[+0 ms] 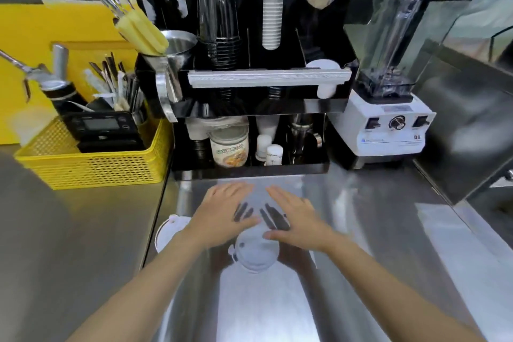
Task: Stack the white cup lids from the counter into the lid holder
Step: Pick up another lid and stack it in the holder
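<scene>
Two white cup lids lie on the steel counter: one [256, 254] just below and between my hands, another [168, 232] partly hidden under my left forearm. My left hand [222, 214] and my right hand [294, 216] hover flat over the counter, fingers spread, holding nothing. My right thumb is close to the near lid's top edge. The black organiser [266, 108] stands behind them; white lids [326, 78] sit on edge in its right-hand slot.
A yellow basket [91, 164] with a scale and utensils stands at the left. A white blender [388, 125] is at the right. Stacked cups [270, 8] rise from the organiser; jars and small bottles fill its lower shelf.
</scene>
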Available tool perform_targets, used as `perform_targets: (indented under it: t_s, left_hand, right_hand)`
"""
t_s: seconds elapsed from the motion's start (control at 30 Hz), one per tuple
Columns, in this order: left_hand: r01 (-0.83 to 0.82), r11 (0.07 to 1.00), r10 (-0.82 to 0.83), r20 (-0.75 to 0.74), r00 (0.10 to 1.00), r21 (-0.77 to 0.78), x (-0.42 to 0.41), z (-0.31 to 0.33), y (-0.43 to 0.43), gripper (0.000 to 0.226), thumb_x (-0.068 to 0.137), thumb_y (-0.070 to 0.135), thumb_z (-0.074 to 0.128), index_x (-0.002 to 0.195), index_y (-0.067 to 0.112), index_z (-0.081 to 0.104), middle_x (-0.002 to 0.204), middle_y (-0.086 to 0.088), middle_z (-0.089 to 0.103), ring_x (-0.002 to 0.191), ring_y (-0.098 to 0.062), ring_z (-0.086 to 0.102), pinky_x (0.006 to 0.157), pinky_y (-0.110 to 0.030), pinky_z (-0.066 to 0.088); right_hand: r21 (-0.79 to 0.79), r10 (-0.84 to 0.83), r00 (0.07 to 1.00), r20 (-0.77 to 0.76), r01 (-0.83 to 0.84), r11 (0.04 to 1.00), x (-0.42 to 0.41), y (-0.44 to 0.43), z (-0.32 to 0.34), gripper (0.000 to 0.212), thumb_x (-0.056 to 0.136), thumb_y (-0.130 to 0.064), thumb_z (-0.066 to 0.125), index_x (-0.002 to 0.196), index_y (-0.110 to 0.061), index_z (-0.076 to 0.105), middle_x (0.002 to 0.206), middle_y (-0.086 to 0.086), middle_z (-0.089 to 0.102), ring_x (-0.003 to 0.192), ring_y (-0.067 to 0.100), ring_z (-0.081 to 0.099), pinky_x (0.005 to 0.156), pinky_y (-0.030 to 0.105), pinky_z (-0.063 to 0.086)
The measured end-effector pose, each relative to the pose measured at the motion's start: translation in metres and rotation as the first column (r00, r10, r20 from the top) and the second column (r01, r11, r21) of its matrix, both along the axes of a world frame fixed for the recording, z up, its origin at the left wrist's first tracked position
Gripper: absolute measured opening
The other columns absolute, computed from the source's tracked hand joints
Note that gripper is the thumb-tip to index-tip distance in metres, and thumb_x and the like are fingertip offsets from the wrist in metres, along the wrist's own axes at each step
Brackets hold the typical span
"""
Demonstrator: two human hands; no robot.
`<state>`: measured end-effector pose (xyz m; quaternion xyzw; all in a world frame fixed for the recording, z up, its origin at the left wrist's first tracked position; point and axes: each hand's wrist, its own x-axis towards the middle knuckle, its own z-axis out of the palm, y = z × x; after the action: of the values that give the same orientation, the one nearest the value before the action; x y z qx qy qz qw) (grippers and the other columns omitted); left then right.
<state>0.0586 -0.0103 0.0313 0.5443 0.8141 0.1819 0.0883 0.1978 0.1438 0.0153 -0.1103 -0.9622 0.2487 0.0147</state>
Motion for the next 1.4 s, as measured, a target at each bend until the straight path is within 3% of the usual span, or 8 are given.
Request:
perform_targets:
  t_s: [0.2,0.33,0.5,0.67,0.93,1.03,1.17,1.4]
  left_hand:
    - [0.0,0.993,0.027,0.235,0.972,-0.117,0.02,-0.042,-0.028,0.074,0.07,0.057,0.063,0.133,0.03,0.035,0.132,0.007,0.049,0.125,-0.019,0.038,0.101,-0.032,0.027]
    - [-0.051,0.989,0.095,0.334,0.938,-0.138,0.03,-0.061,-0.034,0.069,0.065,0.06,0.065,0.126,0.043,0.038,0.118,0.015,0.058,0.109,-0.013,0.048,0.095,-0.039,0.043]
    - [-0.121,0.991,0.135,0.452,0.882,-0.058,0.028,-0.047,-0.024,0.079,0.058,0.053,0.073,0.128,0.042,0.039,0.125,0.017,0.056,0.115,-0.015,0.047,0.097,-0.041,0.045]
    - [-0.129,0.985,0.053,0.512,0.858,0.114,0.012,0.012,0.005,0.076,0.07,0.025,0.078,0.134,0.03,0.038,0.13,0.015,0.047,0.121,-0.008,0.042,0.097,-0.023,0.035]
    - [0.079,0.946,-0.15,0.209,0.966,0.313,-0.016,0.115,0.068,0.061,0.081,0.034,0.067,0.136,0.028,0.04,0.147,0.007,0.037,0.133,-0.009,0.032,0.112,-0.036,0.027]
    - [0.142,0.931,-0.179,0.079,0.981,0.337,-0.026,0.153,0.092,0.058,0.083,0.033,0.065,0.135,0.025,0.041,0.143,0.007,0.041,0.125,-0.003,0.034,0.103,-0.019,0.023]
    - [0.21,0.903,-0.186,-0.098,0.978,0.375,-0.037,0.189,0.129,0.054,0.087,0.033,0.059,0.136,0.024,0.038,0.147,0.005,0.036,0.136,-0.012,0.024,0.104,-0.02,0.009]
    - [0.213,0.936,-0.131,-0.283,0.95,0.282,-0.059,0.205,0.192,0.05,0.092,0.038,0.047,0.138,0.024,0.034,0.151,-0.005,0.03,0.139,-0.021,0.021,0.111,-0.037,0.011]
  right_hand:
    - [-0.047,0.002,0.99,0.139,0.005,0.999,0.011,-0.035,-0.032,0.084,0.079,-0.047,0.06,0.143,-0.025,0.011,0.152,-0.003,0.024,0.135,0.018,0.024,0.111,0.036,0.015]
    - [-0.025,0.003,0.993,0.119,0.0,1.0,0.014,-0.041,-0.033,0.071,0.077,-0.049,0.06,0.135,-0.022,0.03,0.144,-0.002,0.038,0.127,0.019,0.034,0.107,0.035,0.024]
    - [0.106,0.021,1.0,-0.02,-0.019,0.994,0.014,-0.025,-0.017,0.08,0.062,-0.065,0.044,0.125,-0.017,0.043,0.132,0.002,0.048,0.119,0.021,0.041,0.101,0.031,0.026]
    - [0.133,-0.029,0.972,-0.232,0.061,0.989,0.004,0.001,0.033,0.076,0.061,-0.064,0.047,0.116,-0.012,0.051,0.119,0.002,0.055,0.109,0.021,0.046,0.091,0.025,0.023]
    - [0.183,-0.058,0.86,-0.507,0.174,0.968,-0.01,0.056,0.14,0.069,0.064,-0.057,0.058,0.112,-0.008,0.052,0.108,0.001,0.058,0.101,0.017,0.049,0.089,0.038,0.038]
    - [0.195,-0.079,0.824,-0.562,0.225,0.955,-0.017,0.077,0.174,0.072,0.062,-0.057,0.059,0.114,-0.007,0.052,0.11,0.003,0.056,0.103,0.013,0.044,0.091,0.033,0.032]
    - [0.22,-0.095,0.8,-0.592,0.274,0.936,-0.029,0.109,0.207,0.07,0.064,-0.055,0.065,0.116,-0.012,0.05,0.114,-0.001,0.054,0.102,0.01,0.041,0.094,0.03,0.025]
    - [0.349,-0.123,0.849,-0.513,0.338,0.874,-0.055,0.164,0.235,0.062,0.073,-0.055,0.064,0.119,-0.015,0.049,0.122,0.001,0.055,0.115,0.017,0.044,0.097,0.032,0.021]
